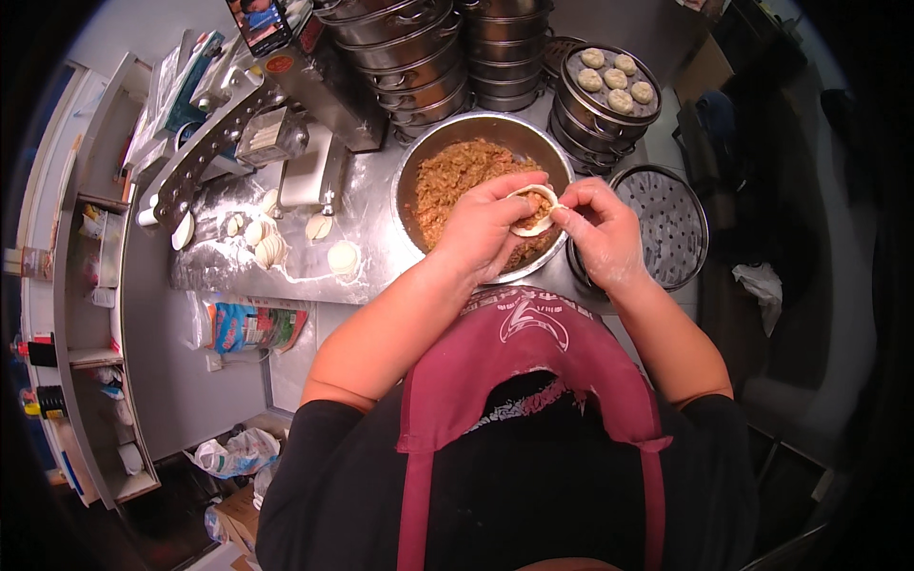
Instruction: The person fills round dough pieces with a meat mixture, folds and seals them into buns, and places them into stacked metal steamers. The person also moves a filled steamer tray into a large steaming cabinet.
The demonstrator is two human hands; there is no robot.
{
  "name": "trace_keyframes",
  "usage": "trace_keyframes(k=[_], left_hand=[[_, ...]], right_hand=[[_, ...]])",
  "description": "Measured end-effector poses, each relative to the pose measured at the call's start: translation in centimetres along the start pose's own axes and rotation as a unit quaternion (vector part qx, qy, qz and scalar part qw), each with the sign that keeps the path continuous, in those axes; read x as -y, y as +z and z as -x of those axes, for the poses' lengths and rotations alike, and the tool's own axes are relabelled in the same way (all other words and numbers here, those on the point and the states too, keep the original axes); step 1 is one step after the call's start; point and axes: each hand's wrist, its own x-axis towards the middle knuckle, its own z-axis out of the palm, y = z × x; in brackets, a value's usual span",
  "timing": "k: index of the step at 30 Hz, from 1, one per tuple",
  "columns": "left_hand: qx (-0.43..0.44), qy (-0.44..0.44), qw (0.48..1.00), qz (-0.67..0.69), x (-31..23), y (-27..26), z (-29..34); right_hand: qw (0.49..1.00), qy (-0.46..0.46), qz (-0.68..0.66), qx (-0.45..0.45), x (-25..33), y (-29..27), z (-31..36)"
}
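Observation:
Above a large metal bowl (407, 181) of brown minced filling (465, 164), my two hands hold a round dough wrapper (526, 229) with filling in its middle. My left hand (487, 226) is curled round the wrapper from the left, its thumb reaching over the filling. From the right, my right hand (602, 231) pinches the wrapper's edge between thumb and fingertips. The wrapper's rim stands up round the filling, and its top is open. My left fingers hide its underside.
Floury dough discs (269, 249) lie on the metal counter (376, 281) at left, near a dough machine (310, 171). Stacked steamers (405, 67) stand behind the bowl. One steamer (609, 86) at right carries several filled buns; a perforated steamer tray (662, 228) sits nearer.

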Motion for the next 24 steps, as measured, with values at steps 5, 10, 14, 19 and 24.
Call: trace_keyframes(k=[5, 10, 14, 19, 24], left_hand=[[0.004, -0.003, 0.996, -0.084, -0.2, -0.3, 0.0], [0.0, -0.013, 0.956, -0.291, -1.1, -0.5, -0.4], [0.057, -0.017, 0.954, -0.295, -2.0, -0.7, -1.0], [-0.017, 0.028, 0.999, -0.036, 0.0, 0.3, -0.3], [-0.07, 0.003, 0.996, 0.048, 1.4, 0.9, 0.2]], right_hand=[[0.995, 0.078, -0.057, 0.027, 0.5, -0.1, -0.3], [0.962, -0.163, 0.214, 0.041, 1.4, -0.5, -0.8], [0.995, 0.079, 0.033, 0.049, 1.4, -0.6, -0.9], [0.982, 0.16, -0.1, -0.008, 0.2, 0.0, -1.1], [0.976, -0.112, 0.183, -0.028, 0.0, 0.8, 0.1]])
